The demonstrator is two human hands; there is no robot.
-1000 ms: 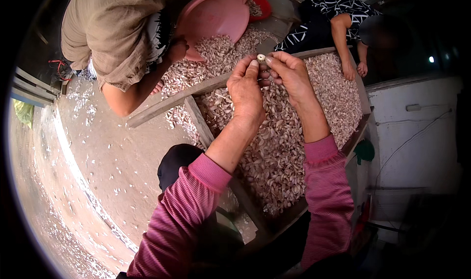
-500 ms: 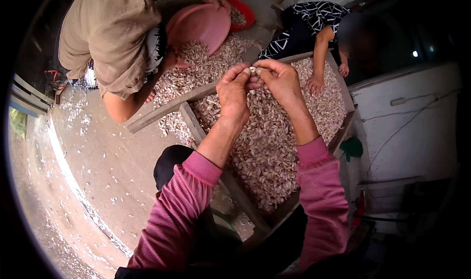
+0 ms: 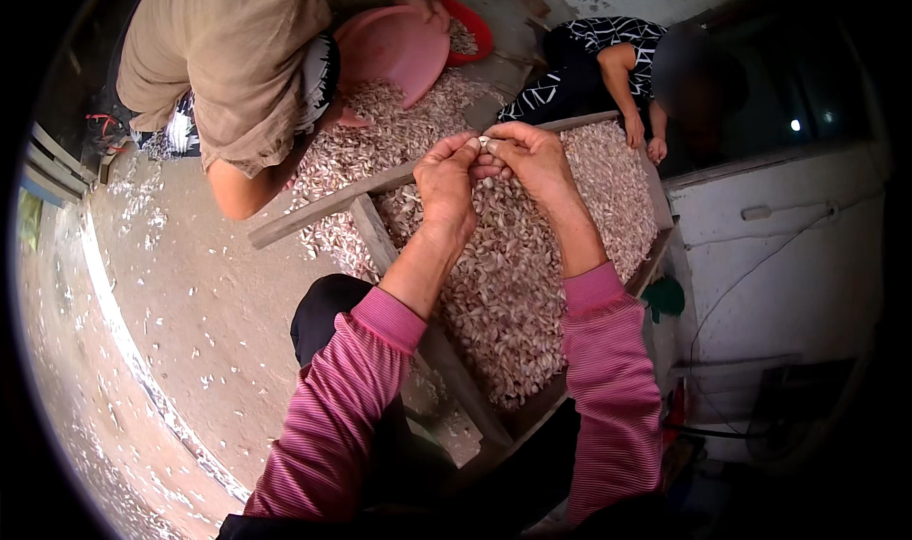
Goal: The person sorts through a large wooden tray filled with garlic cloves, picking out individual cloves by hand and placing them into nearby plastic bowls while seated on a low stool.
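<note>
A pale garlic clove [image 3: 484,144] is pinched between the fingertips of both my hands, above the far part of a wooden-framed tray. My left hand [image 3: 446,187] is closed, its thumb and forefinger against the clove. On the other side, my right hand [image 3: 538,168] is closed too, with its thumb and forefinger on the same clove. Below my hands, a thick layer of loose garlic cloves [image 3: 503,298] fills the tray [image 3: 464,383]. My fingers partly cover the clove, so its far side is hidden.
At the upper left, a person in a tan shirt [image 3: 237,56] holds a pink basin [image 3: 394,56] over a floor pile of cloves [image 3: 366,151]. A red basin [image 3: 482,27] stands behind it. Beyond the tray's right end sits another person in patterned clothes [image 3: 608,41]. A wooden bar [image 3: 328,206] juts leftward.
The person beyond the tray has lifted a hand off the cloves toward the rim. The tan-shirted person has leaned rightward. My hands stay together on the clove, which is now more covered.
</note>
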